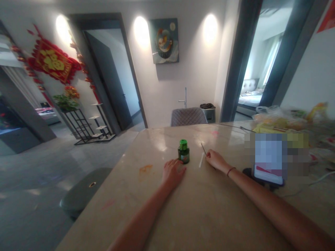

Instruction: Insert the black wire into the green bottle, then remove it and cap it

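A small dark green bottle (pixel 184 155) with a bright green cap stands upright on the table. My left hand (pixel 173 171) lies palm down just in front of it, fingers outstretched, with nothing held; whether a fingertip touches the glass I cannot tell. To the right of the bottle, my right hand (pixel 216 160) rests near the tabletop with its fingers pinched on a thin dark stick (pixel 203 148). The stick points up and away to the left, its tip pale. What kind of stick it is cannot be made out.
A phone (pixel 268 173) on a stand is at the right of the table (pixel 199 216), partly blurred out. Behind it lie plastic bags (pixel 281 116) and a cable (pixel 230 125). A grey quilted chair (pixel 188 116) is at the far edge, a green stool (pixel 86 191) at the left.
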Action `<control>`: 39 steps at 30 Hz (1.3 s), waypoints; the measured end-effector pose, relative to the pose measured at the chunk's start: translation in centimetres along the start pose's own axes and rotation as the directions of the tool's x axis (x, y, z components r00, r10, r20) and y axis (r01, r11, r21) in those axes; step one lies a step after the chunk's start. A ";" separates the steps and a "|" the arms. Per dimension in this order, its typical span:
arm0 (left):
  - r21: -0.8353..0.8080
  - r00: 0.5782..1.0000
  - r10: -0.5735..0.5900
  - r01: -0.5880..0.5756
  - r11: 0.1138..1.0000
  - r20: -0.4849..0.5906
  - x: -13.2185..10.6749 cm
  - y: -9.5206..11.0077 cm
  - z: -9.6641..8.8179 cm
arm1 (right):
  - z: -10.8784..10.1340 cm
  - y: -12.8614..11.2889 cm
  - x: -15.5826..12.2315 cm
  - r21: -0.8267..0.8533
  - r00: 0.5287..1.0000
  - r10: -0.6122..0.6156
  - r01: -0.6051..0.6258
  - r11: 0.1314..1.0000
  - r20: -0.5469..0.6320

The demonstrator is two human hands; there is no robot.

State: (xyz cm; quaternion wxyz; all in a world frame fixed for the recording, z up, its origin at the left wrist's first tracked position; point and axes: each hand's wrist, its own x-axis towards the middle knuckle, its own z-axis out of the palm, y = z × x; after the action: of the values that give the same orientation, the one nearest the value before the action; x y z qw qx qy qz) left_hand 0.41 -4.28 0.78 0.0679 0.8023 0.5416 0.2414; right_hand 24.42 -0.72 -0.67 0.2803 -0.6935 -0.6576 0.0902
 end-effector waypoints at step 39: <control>-0.031 0.957 -0.071 0.065 0.997 -0.280 0.0 -0.1 -0.2 | -1.5 -4.6 -1.9 0.090 0.935 -0.332 0.344 0.935 -0.124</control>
State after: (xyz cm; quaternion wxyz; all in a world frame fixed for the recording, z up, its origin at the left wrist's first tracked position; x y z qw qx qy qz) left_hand 0.23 -4.27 0.90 0.0070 0.7401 0.5704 0.3561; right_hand 20.91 -3.01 2.43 0.3642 -0.5571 -0.7453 0.0393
